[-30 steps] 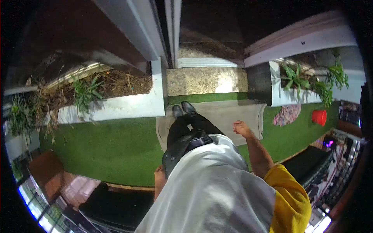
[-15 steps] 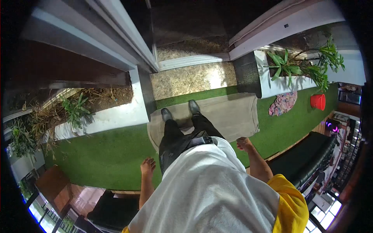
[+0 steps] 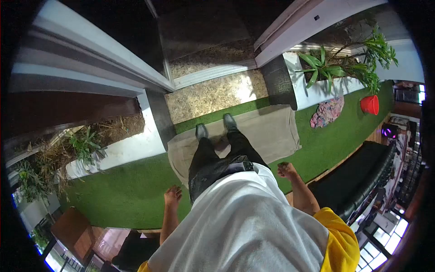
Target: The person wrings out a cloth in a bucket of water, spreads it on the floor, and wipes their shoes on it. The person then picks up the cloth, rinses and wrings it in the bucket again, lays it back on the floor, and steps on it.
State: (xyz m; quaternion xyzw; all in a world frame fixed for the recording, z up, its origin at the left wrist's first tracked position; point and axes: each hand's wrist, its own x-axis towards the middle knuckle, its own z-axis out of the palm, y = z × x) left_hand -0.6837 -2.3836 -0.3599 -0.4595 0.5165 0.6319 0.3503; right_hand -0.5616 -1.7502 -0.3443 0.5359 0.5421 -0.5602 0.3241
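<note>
My left hand [image 3: 172, 195] hangs beside my left hip over the green turf [image 3: 131, 199], its fingers loosely bent and slightly apart, with nothing in it. On the other side, my right hand [image 3: 285, 170] has its fingers curled in, with no object showing in it; it is above the turf near the lower edge of the beige mat [image 3: 267, 131]. My dark shoes [image 3: 229, 121] stand apart at the mat's upper edge. Neither hand touches anything that I can see.
A speckled stone step [image 3: 213, 97] leads to a doorway ahead. White-edged planters [image 3: 131, 154] with plants flank it. To the right are a crumpled patterned cloth [image 3: 327, 112], a red bucket [image 3: 369, 104] and a black padded bench [image 3: 353, 177]. A brown chair [image 3: 72, 231] is at lower left.
My left hand has come out from beside my hip into full view. My right hand has drawn back from over the mat. My feet have moved apart, and the view has turned.
</note>
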